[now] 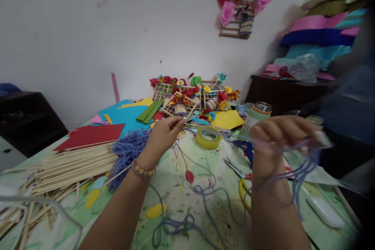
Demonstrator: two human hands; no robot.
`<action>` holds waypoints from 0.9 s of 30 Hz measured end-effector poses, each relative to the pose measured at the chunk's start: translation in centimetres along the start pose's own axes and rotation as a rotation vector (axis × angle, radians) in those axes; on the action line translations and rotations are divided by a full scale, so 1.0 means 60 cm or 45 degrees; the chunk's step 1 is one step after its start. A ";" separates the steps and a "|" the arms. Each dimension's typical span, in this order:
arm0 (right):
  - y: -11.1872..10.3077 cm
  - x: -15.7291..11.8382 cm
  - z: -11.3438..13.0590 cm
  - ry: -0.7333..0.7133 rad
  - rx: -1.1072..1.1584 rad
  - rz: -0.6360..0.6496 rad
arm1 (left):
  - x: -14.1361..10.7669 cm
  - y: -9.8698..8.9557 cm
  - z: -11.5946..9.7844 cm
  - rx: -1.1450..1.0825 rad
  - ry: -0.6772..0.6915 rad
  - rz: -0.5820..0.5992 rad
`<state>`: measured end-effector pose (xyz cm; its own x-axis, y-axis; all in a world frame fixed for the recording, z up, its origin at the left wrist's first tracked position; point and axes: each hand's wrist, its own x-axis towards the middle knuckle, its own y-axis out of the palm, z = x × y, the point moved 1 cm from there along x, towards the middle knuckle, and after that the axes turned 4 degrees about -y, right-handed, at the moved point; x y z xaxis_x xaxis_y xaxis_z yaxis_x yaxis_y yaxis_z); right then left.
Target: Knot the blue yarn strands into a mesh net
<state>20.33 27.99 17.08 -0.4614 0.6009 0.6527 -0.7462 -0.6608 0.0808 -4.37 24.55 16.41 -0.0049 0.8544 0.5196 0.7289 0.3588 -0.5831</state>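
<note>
My left hand (165, 134) is over the middle of the table, thumb and fingers pinched together on what looks like a thin strand of purple yarn. On the right, my raised right hand (278, 134) is closed around a bundle of purple yarn (301, 179); its loose ends hang past the wrist, and motion blurs them. A faint strand stretches from it toward the left hand. Long loops of the same yarn trail over the table below. Beside my left wrist lies a tangled yarn heap (127, 152). A roll of clear yellowish tape (208, 138) sits between the hands.
Scissors (236, 168) and yellow-handled pliers (244, 195) lie near my right forearm. A green jar (256, 115) stands behind that hand. Wooden sticks (76, 164) and red paper (93, 136) are at left. Stick frames with paper flowers (190, 95) pile against the wall.
</note>
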 end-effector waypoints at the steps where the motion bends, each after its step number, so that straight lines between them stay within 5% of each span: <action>1: 0.001 0.001 -0.006 -0.015 0.050 0.030 | -0.005 -0.001 -0.012 -0.092 0.038 -0.029; 4: 0.035 0.018 -0.030 0.179 0.045 0.172 | -0.027 -0.005 -0.058 -0.265 0.228 -0.065; 9: 0.098 0.042 -0.063 0.313 -0.251 0.374 | -0.056 -0.008 -0.103 -0.378 0.552 0.240; 13: 0.072 0.040 -0.074 0.312 -0.169 0.024 | -0.040 -0.002 -0.074 -0.311 0.267 0.121; 19: 0.019 0.037 -0.023 -0.076 0.126 -0.438 | -0.010 0.025 -0.009 0.033 -0.124 0.551; 22: 0.016 0.023 0.011 -0.316 0.203 -0.581 | -0.002 0.032 0.008 0.120 -0.168 0.465; 24: 0.014 0.011 0.022 -0.520 0.278 -0.606 | 0.001 0.032 0.011 0.138 -0.171 0.366; 27: 0.016 0.005 0.014 -0.543 0.323 -0.284 | 0.000 0.027 0.002 0.032 -0.152 0.264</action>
<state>19.90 27.15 18.00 -0.0300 0.5384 0.8422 -0.6401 -0.6575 0.3976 -3.27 25.18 15.38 0.0615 0.9486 0.3104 0.7054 0.1787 -0.6859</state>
